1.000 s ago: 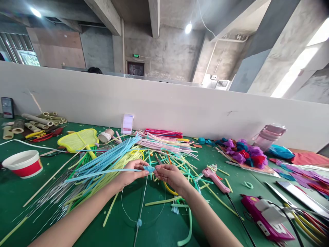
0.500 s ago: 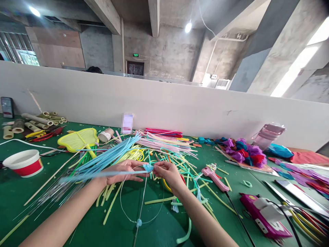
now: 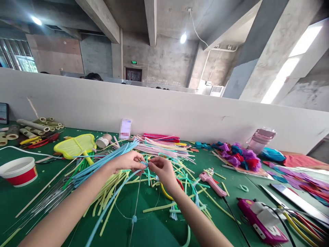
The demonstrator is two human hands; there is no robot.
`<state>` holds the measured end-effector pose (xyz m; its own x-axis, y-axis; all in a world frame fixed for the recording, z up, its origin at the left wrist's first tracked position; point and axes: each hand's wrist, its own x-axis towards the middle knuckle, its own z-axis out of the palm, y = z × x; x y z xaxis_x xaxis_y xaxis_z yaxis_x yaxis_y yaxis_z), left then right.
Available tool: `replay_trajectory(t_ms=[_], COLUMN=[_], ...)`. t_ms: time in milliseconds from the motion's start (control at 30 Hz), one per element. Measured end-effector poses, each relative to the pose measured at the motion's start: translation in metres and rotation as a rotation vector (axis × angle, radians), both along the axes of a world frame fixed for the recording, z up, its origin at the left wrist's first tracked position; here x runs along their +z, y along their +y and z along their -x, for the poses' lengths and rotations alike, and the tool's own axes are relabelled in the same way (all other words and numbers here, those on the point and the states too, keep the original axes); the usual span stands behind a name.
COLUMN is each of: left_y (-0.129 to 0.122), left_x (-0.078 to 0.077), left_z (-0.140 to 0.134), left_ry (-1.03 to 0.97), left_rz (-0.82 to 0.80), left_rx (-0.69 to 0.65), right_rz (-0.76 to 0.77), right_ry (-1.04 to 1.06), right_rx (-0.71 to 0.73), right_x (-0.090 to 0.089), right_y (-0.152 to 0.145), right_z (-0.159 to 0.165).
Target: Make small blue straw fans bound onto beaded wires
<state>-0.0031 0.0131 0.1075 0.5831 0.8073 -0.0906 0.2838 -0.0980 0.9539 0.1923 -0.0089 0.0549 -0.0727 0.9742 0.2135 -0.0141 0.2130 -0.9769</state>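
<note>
My left hand (image 3: 130,162) is closed, pinching a light blue pipe cleaner (image 3: 106,206) near one end; its long tail runs down toward the front edge of the view. Fingertips of my right hand (image 3: 162,170) press together on the same small blue wrapped spot, right beside the left fingertips. Below hangs a thin wire hoop (image 3: 120,211) with a straight wire (image 3: 137,195) through it. A small blue knot (image 3: 134,219) sits low on that wire, where the hoop crosses it. What lies between the fingertips is mostly hidden.
Bundled blue pipe cleaners (image 3: 102,161), pink ones (image 3: 164,149) and loose yellow-green pieces surround my hands. To the right lie a pink glue gun (image 3: 212,183), a magenta power strip (image 3: 260,219) and scissors (image 3: 276,197). A paper cup (image 3: 19,173) stands left; a white partition (image 3: 159,106) rises behind.
The pipe cleaner's tail has swung from pointing left to hanging toward the front. My left fingers have gone from outstretched to pinching, close against my right fingertips. The view has tilted slightly upward.
</note>
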Motion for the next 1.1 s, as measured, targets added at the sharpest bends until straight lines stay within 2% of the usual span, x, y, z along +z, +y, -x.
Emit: replay_trajectory(t_ms=[133, 233, 367, 433, 533, 633, 800, 967, 1100], left_y=[0.002, -0.003, -0.013, -0.018, -0.023, -0.026, -0.031, -0.035, -0.038], left_x=[0.03, 0.05, 0.066, 0.07, 0.071, 0.071, 0.075, 0.078, 0.08], left_z=[-0.002, -0.003, -0.005, -0.006, -0.007, -0.007, -0.009, -0.009, -0.009], left_ry=[-0.109, -0.164, -0.168, -0.151, -0.154, -0.199, -0.252, -0.276, -0.286], left_rz=[-0.011, -0.094, -0.254, -0.328, -0.382, -0.343, -0.294, -0.3, -0.31], left_rx=[0.025, 0.049, 0.116, 0.148, 0.167, 0.19, 0.192, 0.198, 0.188], right_rz=[-0.067, -0.08, -0.027, -0.023, -0.101, -0.218, -0.404, -0.507, -0.751], right_ry=[0.076, 0.131, 0.129, 0.115, 0.083, -0.004, -0.183, -0.259, -0.477], right_rx=[0.002, 0.032, 0.124, 0.137, 0.094, 0.082, -0.058, -0.052, -0.16], right_x=[0.043, 0.077, 0.105, 0.11, 0.113, 0.113, 0.116, 0.12, 0.12], right_y=[0.007, 0.005, -0.004, -0.008, -0.011, -0.014, -0.021, -0.032, -0.039], right_z=[0.004, 0.005, 0.003, 0.003, 0.003, 0.004, 0.005, 0.005, 0.003])
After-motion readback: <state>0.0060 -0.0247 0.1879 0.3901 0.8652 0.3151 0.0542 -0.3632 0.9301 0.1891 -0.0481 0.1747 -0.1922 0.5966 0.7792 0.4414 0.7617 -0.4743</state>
